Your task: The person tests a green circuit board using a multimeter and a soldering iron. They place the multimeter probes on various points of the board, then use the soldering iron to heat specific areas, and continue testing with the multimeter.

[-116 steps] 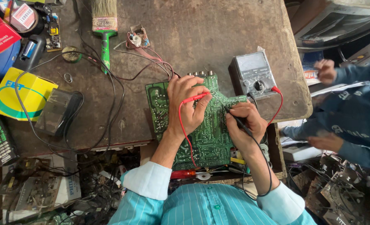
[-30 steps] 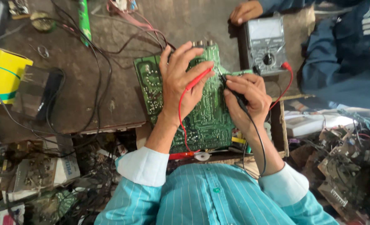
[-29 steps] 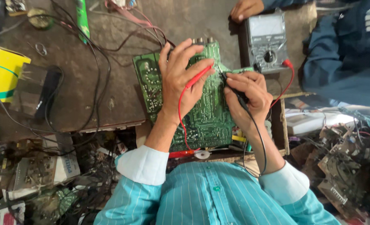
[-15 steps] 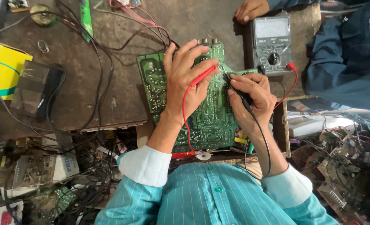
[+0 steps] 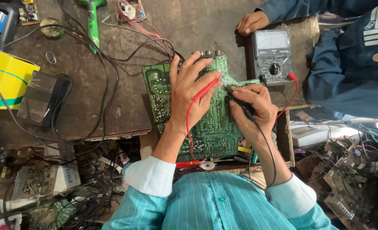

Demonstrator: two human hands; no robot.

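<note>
The left hand [image 5: 189, 96] lies spread on the green board [image 5: 210, 123] at the bench [image 5: 206, 25] edge, pinching the red probe [image 5: 204, 88]. The right hand [image 5: 252, 108] grips the black probe [image 5: 240, 102] against the board. A grey meter [image 5: 272, 55] stands just beyond. A yellow box [image 5: 5, 81] with a blue-green stripe lies far left.

A single head-worn camera looks almost straight down from above the person's chest onto a dark workbench [image 5: 112, 115]. It sits close, so the green circuit board [image 5: 210, 132] fills the centre, with the left hand [image 5: 189, 96] and right hand [image 5: 250, 108] on it. The analog multimeter [image 5: 270, 55] lies far right; the person's teal shirt fills the near edge.
</note>
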